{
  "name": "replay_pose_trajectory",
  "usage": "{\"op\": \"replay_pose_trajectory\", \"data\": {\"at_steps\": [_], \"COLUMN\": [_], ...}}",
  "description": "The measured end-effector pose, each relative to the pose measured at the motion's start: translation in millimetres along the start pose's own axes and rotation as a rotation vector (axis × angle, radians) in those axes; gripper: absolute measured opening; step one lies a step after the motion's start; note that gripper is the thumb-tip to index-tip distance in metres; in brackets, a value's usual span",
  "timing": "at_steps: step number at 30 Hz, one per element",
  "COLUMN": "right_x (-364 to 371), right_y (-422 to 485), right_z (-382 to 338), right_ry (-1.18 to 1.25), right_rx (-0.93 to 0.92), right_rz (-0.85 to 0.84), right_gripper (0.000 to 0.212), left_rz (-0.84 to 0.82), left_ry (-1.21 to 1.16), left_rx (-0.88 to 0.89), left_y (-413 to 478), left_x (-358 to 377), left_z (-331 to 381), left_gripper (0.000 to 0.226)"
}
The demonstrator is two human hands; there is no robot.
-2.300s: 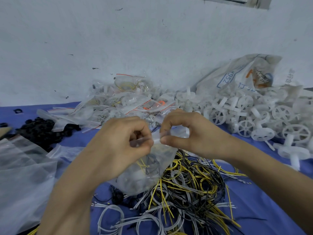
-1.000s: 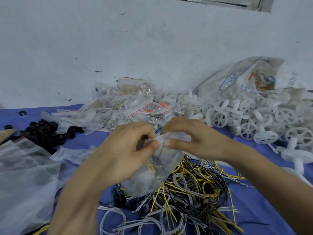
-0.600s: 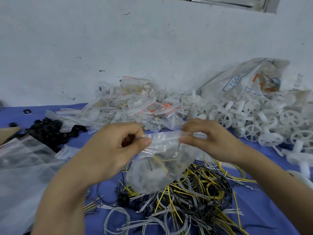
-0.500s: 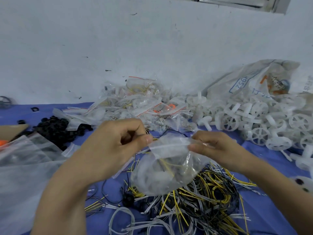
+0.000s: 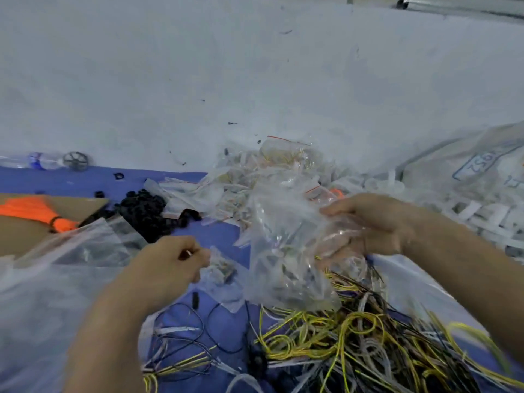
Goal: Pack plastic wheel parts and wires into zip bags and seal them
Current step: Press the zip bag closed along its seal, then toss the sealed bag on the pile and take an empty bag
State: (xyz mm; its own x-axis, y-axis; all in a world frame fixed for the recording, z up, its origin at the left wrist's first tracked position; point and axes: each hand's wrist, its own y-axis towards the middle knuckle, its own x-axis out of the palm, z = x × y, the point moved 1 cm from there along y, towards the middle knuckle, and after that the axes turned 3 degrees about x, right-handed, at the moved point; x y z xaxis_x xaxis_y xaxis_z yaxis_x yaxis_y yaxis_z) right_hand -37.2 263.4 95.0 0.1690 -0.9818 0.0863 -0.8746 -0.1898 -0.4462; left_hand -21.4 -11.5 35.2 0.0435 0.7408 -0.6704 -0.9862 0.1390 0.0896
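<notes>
My right hand (image 5: pixel 377 219) grips a clear zip bag (image 5: pixel 286 251) by its right side; the bag holds white plastic parts and wires and hangs blurred above the blue table. My left hand (image 5: pixel 170 262) is off the bag, lower and to the left, with fingers curled and thumb against them, nothing visibly held. A small clear bag (image 5: pixel 222 269) lies just right of its fingertips. A tangle of yellow, black and white wires (image 5: pixel 354 344) spreads under the held bag. White plastic wheels (image 5: pixel 482 214) are heaped at the right.
Filled zip bags (image 5: pixel 255 177) are piled against the white wall. Black small parts (image 5: pixel 144 208) lie left of them. Empty clear bags (image 5: pixel 56 273) are stacked at the left, beside cardboard (image 5: pixel 17 234) with an orange bundle (image 5: pixel 34 211). A printed sack (image 5: pixel 467 165) is behind the wheels.
Both hands were pinching the bag's top strip and slid apart along it. Now my left hand has let go and dropped left; my right hand alone carries the bag. The view swung left.
</notes>
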Motion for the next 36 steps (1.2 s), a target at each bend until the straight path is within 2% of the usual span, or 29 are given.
{"op": "replay_pose_trajectory", "data": {"at_steps": [2,4,6,8,10,15,20,23,26,31,32,34,36], "right_x": [5.6,11.2,14.4,16.4,14.9,17.5,20.8,17.7,17.9,34.4,38.7,55.4,71.7], "right_y": [10.5,16.5,18.0,18.6,19.4,3.0,-6.1,-6.4,-5.5,-7.8,-9.9,-5.1,-1.6], "right_z": [-34.6,-63.3,-74.7,-64.6,-36.4,36.8,68.3,69.8,66.5,70.7,74.4,73.1,70.7], "right_ry": [0.178,0.318,0.345,0.302,0.293,0.307,0.263,0.228,0.218,0.181,0.178,0.176,0.182], "right_rx": [-0.206,-0.488,-0.634,-0.590,-0.473,-0.354,-0.310,-0.301,-0.298,-0.280,-0.258,-0.229,-0.281], "right_rz": [0.023,0.006,0.047,0.071,0.045,-0.135,-0.138,-0.144,-0.185,-0.313,-0.314,-0.308,-0.284], "right_gripper": [0.025,0.017,0.022,0.047,0.054,0.047,0.050,0.045,0.041,0.035,0.037,0.044,0.035], "left_rz": [-0.018,0.062,0.069,-0.056,-0.120,0.055,0.120,0.071,0.253,0.458,0.491,0.458,0.278], "left_ry": [-0.045,-0.030,0.143,0.261,0.225,0.221,0.180,0.180,0.034,-0.038,-0.099,-0.319,-0.520], "left_rx": [-0.119,-0.211,-0.305,-0.360,-0.401,-0.450,-0.489,-0.448,-0.319,-0.096,-0.034,0.095,0.172], "left_y": [9.9,19.2,25.3,28.4,29.4,28.6,20.1,9.9,-2.5,-4.9,-4.5,-5.6,-10.6], "left_x": [-0.2,-1.1,1.1,8.9,19.9,33.8,27.8,6.0,-21.2,-14.1,-8.5,6.8,28.3], "left_z": [-25.1,-49.0,-72.5,-92.3,-102.9,-107.1,-93.9,-73.2,-44.4,3.4,16.1,45.2,73.1], "left_gripper": [0.024,0.018,0.016,0.049,0.066,0.065,0.061,0.069,0.068,0.014,0.009,0.010,0.019]}}
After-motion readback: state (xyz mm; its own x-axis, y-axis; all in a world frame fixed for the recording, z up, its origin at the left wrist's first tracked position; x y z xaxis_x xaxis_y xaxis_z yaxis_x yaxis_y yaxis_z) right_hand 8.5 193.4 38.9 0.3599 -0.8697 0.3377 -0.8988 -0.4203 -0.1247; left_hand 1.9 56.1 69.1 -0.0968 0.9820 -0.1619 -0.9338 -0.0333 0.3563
